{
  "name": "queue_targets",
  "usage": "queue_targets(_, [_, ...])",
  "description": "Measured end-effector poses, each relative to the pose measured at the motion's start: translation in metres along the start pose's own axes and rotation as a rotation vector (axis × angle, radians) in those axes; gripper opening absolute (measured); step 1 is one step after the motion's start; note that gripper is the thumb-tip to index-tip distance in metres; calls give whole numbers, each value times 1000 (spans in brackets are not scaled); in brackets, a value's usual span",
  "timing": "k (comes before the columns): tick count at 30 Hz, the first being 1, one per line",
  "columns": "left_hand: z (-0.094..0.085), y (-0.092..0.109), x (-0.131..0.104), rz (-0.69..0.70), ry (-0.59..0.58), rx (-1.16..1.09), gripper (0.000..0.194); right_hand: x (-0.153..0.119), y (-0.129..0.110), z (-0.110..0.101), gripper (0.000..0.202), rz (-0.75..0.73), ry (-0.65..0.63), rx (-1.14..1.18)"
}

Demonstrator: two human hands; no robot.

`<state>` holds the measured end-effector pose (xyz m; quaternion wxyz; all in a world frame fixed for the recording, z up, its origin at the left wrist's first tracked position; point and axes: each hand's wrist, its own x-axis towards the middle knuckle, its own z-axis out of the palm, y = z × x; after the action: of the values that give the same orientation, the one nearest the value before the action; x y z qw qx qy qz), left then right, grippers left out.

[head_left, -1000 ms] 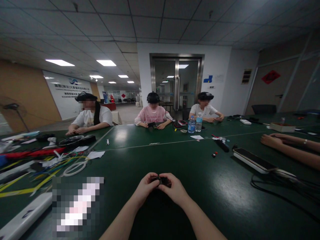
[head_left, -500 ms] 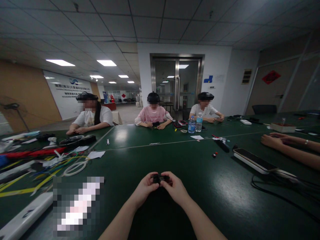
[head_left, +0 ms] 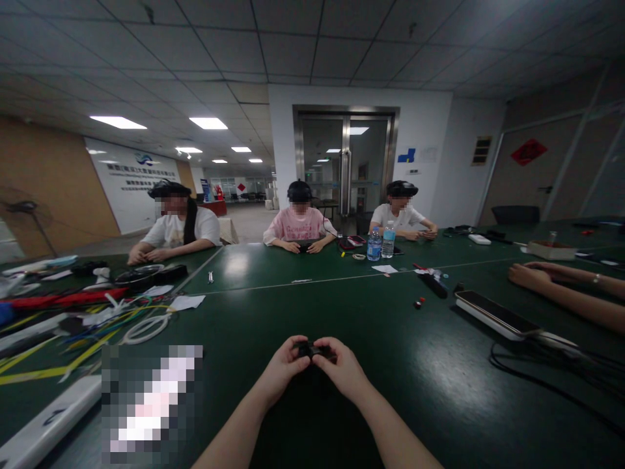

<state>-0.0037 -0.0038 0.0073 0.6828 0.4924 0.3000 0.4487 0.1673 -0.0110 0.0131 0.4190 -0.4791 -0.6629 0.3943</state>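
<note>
A small black object, too dark and small to name, is held just above the green table. My left hand is closed on its left end, with fingers behind and thumb in front. On the other end my right hand grips it the same way, and both thumb tips almost meet at its middle. The fingers hide much of the object.
Cables and tools crowd the table's left side, near a white power strip and a pixelated item. A phone-like device, bottles and another person's hands are to the right. Several people sit around.
My hands stay almost in place, and the black object looks slightly turned between them. Across the table, the person in pink has shifted their hands and the dark thing in them.
</note>
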Motion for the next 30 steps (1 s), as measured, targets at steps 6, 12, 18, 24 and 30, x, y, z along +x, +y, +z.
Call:
queue_targets(6, [-1,-2,0,0,4,7,49,-4,-8,-2,23,-3,8,5])
queue_targets(12, [0,-4,1,8,30,-11,50,-2,-6,-2,20,-44,49,-26])
queue_targets(18, [2,-1,2,-5,46,-15,51,6,3,-9,23,-65,180,-33])
queue_targets(24, [3,2,-1,-5,44,26,50,8,7,-18,27,-50,249,-11])
queue_targets(30, [3,1,-1,21,38,26,49,5,1,-22,31,-14,306,17])
